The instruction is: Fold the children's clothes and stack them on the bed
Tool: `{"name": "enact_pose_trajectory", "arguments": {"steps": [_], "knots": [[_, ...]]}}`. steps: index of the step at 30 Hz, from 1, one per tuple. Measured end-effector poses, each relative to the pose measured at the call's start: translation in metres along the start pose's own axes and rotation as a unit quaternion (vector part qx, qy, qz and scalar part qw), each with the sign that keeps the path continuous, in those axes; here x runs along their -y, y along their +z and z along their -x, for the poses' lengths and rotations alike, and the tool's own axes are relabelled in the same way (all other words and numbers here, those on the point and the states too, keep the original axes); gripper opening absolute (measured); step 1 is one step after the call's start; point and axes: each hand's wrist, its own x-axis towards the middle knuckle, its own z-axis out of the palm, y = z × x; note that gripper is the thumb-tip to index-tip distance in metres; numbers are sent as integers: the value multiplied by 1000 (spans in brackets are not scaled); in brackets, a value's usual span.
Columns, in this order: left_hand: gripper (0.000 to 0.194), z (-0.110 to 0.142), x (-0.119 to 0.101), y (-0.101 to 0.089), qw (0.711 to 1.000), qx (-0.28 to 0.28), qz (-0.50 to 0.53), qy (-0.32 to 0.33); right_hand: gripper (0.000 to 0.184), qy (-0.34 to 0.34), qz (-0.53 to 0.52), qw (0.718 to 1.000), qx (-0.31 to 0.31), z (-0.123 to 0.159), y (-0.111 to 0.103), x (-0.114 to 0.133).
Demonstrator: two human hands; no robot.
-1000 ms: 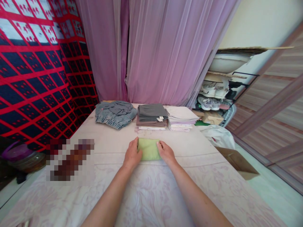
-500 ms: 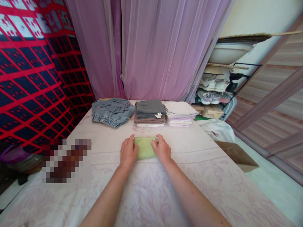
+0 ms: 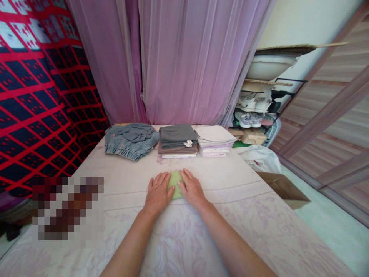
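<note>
A folded light-green cloth [image 3: 175,186] lies flat in the middle of the patterned table cover [image 3: 184,238]. My left hand [image 3: 159,191] rests palm down over its left part, fingers stretched out. Over the right part lies my right hand [image 3: 191,187], also flat with its fingers extended. Only a strip of green shows between the two hands; the cloth's sides are hidden beneath them. Beyond it stand a stack of folded dark grey and brown cloths [image 3: 178,137] with a white label and a stack of folded whitish cloths [image 3: 215,139].
Folded denim clothing [image 3: 131,141] lies at the far left of the table. A purple curtain [image 3: 190,65] hangs behind. On the right are a shoe rack [image 3: 250,111], a white plastic bag [image 3: 259,157] and an open cardboard box [image 3: 284,188]. A blurred patch covers the left side.
Both hands have moved from the cloth's side edges onto its top, covering more of it. The view has shifted slightly, so the surroundings sit further left.
</note>
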Motion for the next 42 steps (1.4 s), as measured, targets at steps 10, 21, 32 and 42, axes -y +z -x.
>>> {"name": "enact_pose_trajectory", "arguments": {"steps": [10,21,32,42], "knots": [[50,-2,11,9,993,-48,105,6,29,180,-257,936,157,-20,-16,-15],[43,-12,42,23,932,-195,304,-41,30,139,-295,940,-101,-79,-137,-41],[41,-10,45,27,952,-180,247,-25,26,287,-214,911,-206,-176,-184,-118],[42,-9,44,28,961,-174,213,-19,39,323,44,933,-153,-179,-176,-147]]}}
